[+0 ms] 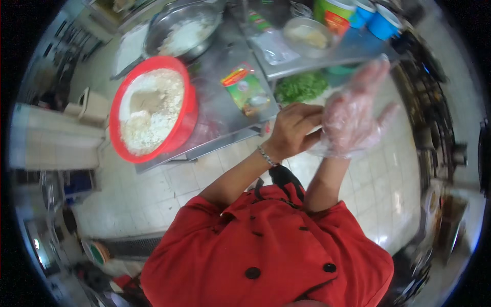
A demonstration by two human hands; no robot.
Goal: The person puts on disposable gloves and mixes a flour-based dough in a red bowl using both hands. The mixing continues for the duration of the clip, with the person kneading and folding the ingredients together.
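Observation:
A clear plastic disposable glove [337,146] covers my right hand [353,110], which is raised with its fingers stretched out and holds nothing. At its wrist side, my bare left hand [294,129] pinches the loose plastic of that glove. A chain bracelet [268,156] circles my left wrist. To the left, a red plastic tub [191,100] stands on the metal table, holding a white flour-like powder [161,130] with a tan heap on top. A green and yellow packet [245,91] lies between the tub and my hands.
The metal table [212,110] has a corner near my left hand. A large metal bowl [153,41] of white powder stands behind the tub. A small bowl [307,47] and blue containers [383,23] sit on the far counter. Leafy greens [302,87] lie below its edge.

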